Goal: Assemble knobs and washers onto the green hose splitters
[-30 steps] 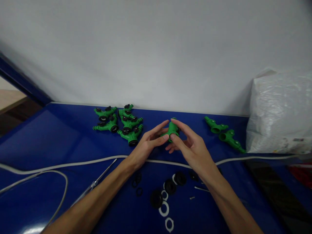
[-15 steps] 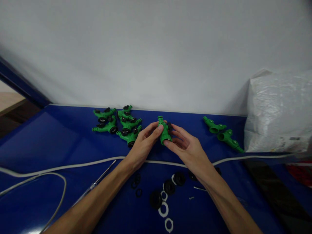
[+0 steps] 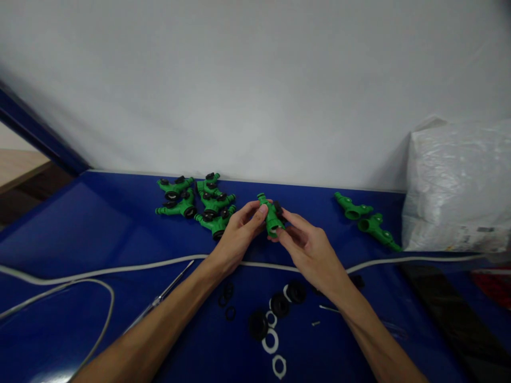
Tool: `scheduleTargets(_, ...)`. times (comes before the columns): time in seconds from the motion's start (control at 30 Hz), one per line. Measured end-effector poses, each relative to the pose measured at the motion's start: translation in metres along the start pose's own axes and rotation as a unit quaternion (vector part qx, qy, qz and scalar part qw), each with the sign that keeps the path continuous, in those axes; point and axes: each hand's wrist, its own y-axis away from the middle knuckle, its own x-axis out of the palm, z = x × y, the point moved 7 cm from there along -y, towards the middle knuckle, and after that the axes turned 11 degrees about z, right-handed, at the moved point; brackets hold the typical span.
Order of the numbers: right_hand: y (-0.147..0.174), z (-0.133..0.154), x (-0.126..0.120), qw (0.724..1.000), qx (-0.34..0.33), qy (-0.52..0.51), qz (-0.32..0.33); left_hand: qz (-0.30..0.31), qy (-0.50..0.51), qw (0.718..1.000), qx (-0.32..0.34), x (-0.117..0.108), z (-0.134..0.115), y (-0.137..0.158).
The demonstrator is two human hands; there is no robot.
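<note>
Between both hands, above the blue table, is a green plastic hose splitter point(image 3: 272, 217) with a black knob on its right side. Its wide open end points down toward me. My left hand point(image 3: 244, 226) grips it from the left, thumb on its upper body. My right hand point(image 3: 301, 236) holds it from the right, thumb at the rim of the wide end and fingers behind, near the knob. Black ring caps point(image 3: 279, 305), white rings point(image 3: 270, 341) and thin black washers point(image 3: 230, 313) lie on the table nearer to me, below the hands.
Several green splitters with black knobs point(image 3: 215, 221) lie at the left. Two green bodies without knobs point(image 3: 375, 229) are at the right, beside a plastic-wrapped package point(image 3: 457, 186). A white cable point(image 3: 159, 265) crosses the table, near a screwdriver point(image 3: 171, 287). A small screw point(image 3: 315, 323) lies at front.
The splitter has tilted a little in my hands, so its wide opening shows more. My right thumb has shifted slightly at the rim. The whole view has moved slightly.
</note>
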Motion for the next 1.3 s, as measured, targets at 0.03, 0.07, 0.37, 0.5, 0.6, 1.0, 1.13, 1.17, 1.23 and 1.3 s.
scheduleTargets(0.03,0.000,0.001,0.001,1.000,-0.007,0.009,0.002,-0.002,0.002,1.000,0.000,0.000,0.000,0.000)
scheduleTargets(0.07,0.000,0.001,0.002,1.000,-0.014,0.020,0.003,-0.006,0.003,1.000,-0.001,0.000,0.000,0.000)
scheduleTargets(0.37,0.001,0.007,-0.001,0.997,-0.016,0.063,-0.031,-0.013,0.011,1.000,-0.007,0.001,0.000,0.002)
scheduleTargets(0.5,0.003,0.006,-0.006,0.997,0.011,0.043,-0.056,0.010,-0.022,1.000,0.009,0.007,-0.002,0.002)
scheduleTargets(0.6,0.004,0.006,-0.010,0.997,0.024,0.014,-0.070,0.049,-0.066,0.996,0.026,0.014,-0.007,0.003)
scheduleTargets(1.0,0.031,0.033,-0.031,0.975,0.012,0.217,-0.046,0.024,-0.036,0.999,0.000,0.005,-0.002,0.001)
scheduleTargets(1.13,0.072,0.036,-0.020,0.928,-0.043,0.370,0.031,0.036,-0.004,0.999,-0.032,0.006,0.002,0.001)
scheduleTargets(1.17,0.081,0.035,-0.017,0.915,-0.058,0.396,0.044,0.035,0.000,0.999,-0.042,0.006,0.003,0.001)
scheduleTargets(1.23,0.094,0.031,-0.012,0.895,-0.084,0.434,0.057,0.031,0.006,0.998,-0.060,0.005,0.007,0.000)
scheduleTargets(1.3,0.100,0.026,-0.007,0.882,-0.101,0.455,0.062,0.032,0.006,0.997,-0.071,0.005,0.010,-0.001)
